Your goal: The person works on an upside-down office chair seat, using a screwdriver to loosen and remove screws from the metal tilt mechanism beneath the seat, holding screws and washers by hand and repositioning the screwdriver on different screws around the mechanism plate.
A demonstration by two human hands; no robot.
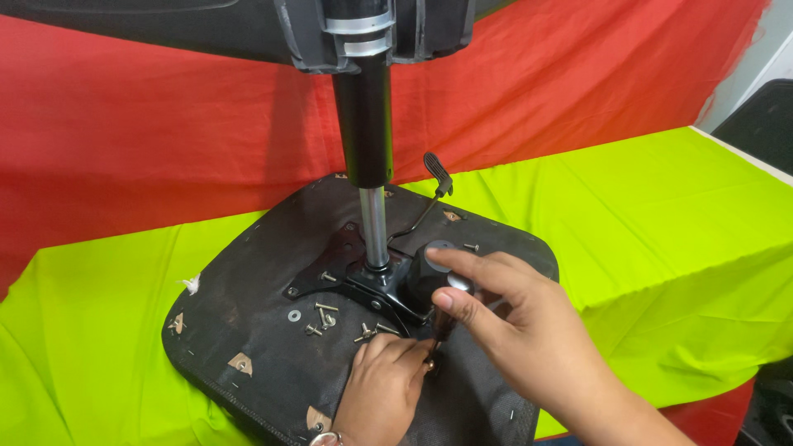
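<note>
Head view, looking down on an upturned chair seat [248, 272], dark fabric underside facing up, lying on a surface draped in bright yellow-green cloth [661, 215] with red cloth [165, 124] hung behind. Bolted near the seat's middle, a black metal mounting plate [334, 268] carrying a chrome and black gas-lift column [368, 149] that rises upright to the chair base [363, 33] at the top edge. From the plate, a thin lever with a black paddle handle [438, 172] angling up and to the right. Beside the column foot, a black round knob [431, 266] on the mechanism. Right hand [512, 322] reaching in from the lower right, forefinger stretched over the knob and touching it, thumb and remaining fingers pinched closed on the dark handle of a slim tool [440, 329] that points down toward the seat. Left hand [384, 388] coming up from the bottom edge, fingers curled shut at the tool's lower end, pinching something small and brassy there, too small to tell exactly. Scattered on the seat just left of the hands, several loose screws [324, 316] and a washer [294, 315], close to the plate's front edge. Small tan patches [240, 362] dotted around the seat's rim
</note>
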